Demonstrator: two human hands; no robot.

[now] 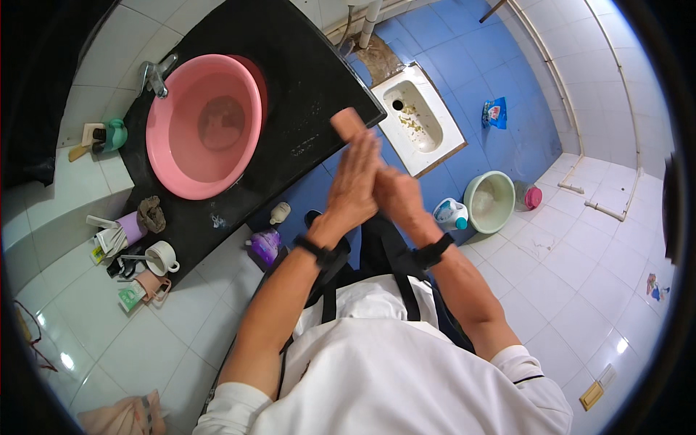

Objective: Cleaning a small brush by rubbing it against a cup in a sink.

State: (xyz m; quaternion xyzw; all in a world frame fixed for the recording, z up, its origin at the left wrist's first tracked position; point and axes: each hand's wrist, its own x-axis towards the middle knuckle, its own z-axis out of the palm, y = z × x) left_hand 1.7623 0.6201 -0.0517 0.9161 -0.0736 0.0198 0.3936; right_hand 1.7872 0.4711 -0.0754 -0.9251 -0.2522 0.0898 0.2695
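Note:
A pinkish-brown blunt-ended object (348, 124), its exact kind unclear, juts out past my fingertips near the corner of the black counter. My left hand (351, 181) lies along it with fingers straight and pressed together. My right hand (400, 197) is closed against the left, fingers bent and a little blurred. Between the palms, most of the object is hidden. Both hands are held up in front of me, beside the counter's edge.
On the black counter (304, 94) stands a pink basin (161, 134) with water, under a metal tap (154, 78). A white squat toilet (451, 141), a pale green bucket (475, 217), a white bottle (450, 214) and a blue packet (494, 114) are on the floor. Cups (161, 258) stand at left.

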